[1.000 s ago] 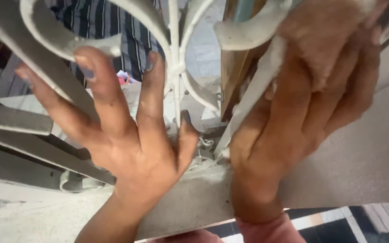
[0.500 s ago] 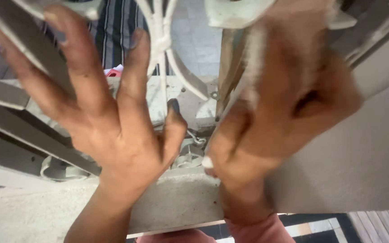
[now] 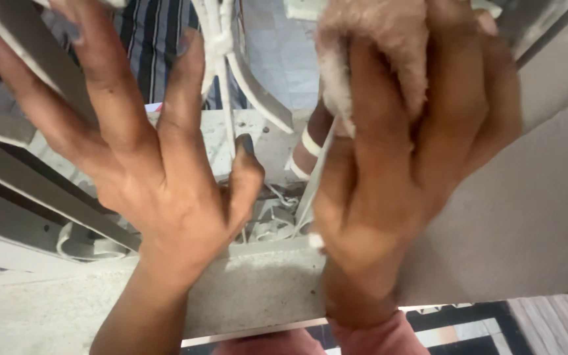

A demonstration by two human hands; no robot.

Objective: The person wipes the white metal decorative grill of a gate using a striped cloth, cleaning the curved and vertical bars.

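Head view. The left hand [image 3: 159,177] fills the left half of the frame, fingers spread wide and pointing toward the upper edge. It holds nothing; its fingers lie flat against the white-painted metal grille [image 3: 228,62], with the thumb angled toward the centre of the frame, near the lower scrollwork. The fingertips show dark smudges.

The right hand [image 3: 402,164] occupies the centre-right of the frame. Its fingers are closed around a pinkish fluffy cloth [image 3: 376,46], which bulges out above the knuckles at the upper centre-right. The cloth is pressed against a slanted white bar of the grille; the exact contact line is hidden behind the hand. A pink sleeve [image 3: 376,332] covers the wrist at the bottom edge.

The grille runs from the upper left to the upper centre, with curved scroll pieces meeting at a vertical rod in the upper centre. Its base sits on a grey concrete ledge [image 3: 258,283] that crosses the lower half of the frame. A plain grey wall surface [image 3: 534,217] takes up the right side.

Behind the grille, in the upper left, striped fabric [image 3: 146,39] is visible. Patterned floor tiles [image 3: 468,325] appear below the ledge at the lower right.
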